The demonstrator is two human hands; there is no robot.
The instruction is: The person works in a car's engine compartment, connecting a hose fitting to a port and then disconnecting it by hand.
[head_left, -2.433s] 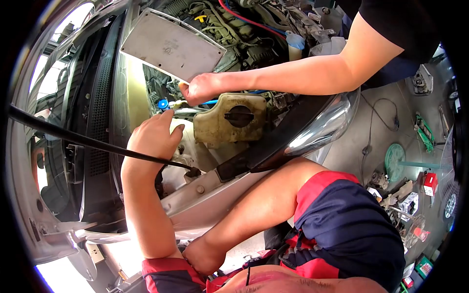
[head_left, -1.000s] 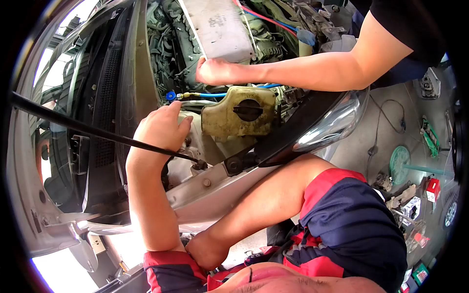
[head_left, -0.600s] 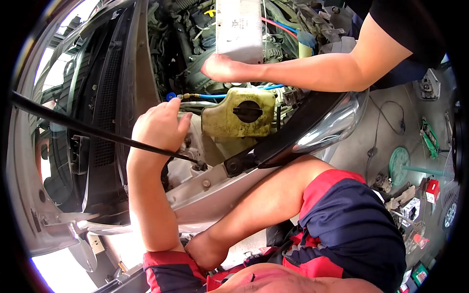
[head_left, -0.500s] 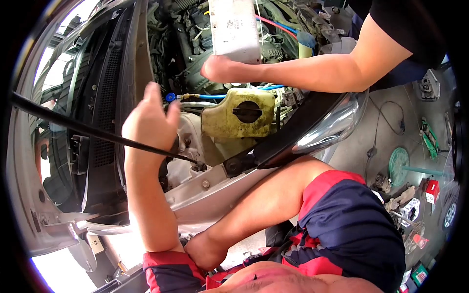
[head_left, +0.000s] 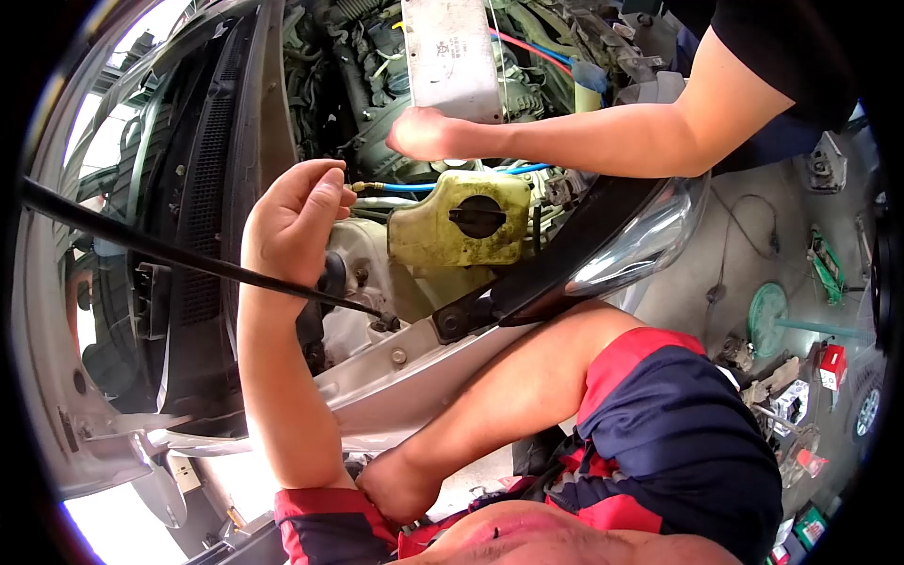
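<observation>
Left hand (head_left: 297, 221) curled, thumb against fingers, the person seems to pinch the end of a blue hose (head_left: 405, 187), though the grip itself is hidden. From that hand the hose runs right, its long axis nearly level, its brass end (head_left: 369, 186) pointing back at the fingers. Below, the right hand (head_left: 394, 490) is tucked at the left elbow, probably propping it; its fingers cannot be made out. Up and right, another person's hand (head_left: 419, 134) meets a metal panel (head_left: 452, 71), likely steadying it.

Two wearer's hands (head_left: 294, 224), one co-worker's hand (head_left: 422, 135), one plate (head_left: 452, 64), one black-capped tank (head_left: 421, 235)
</observation>
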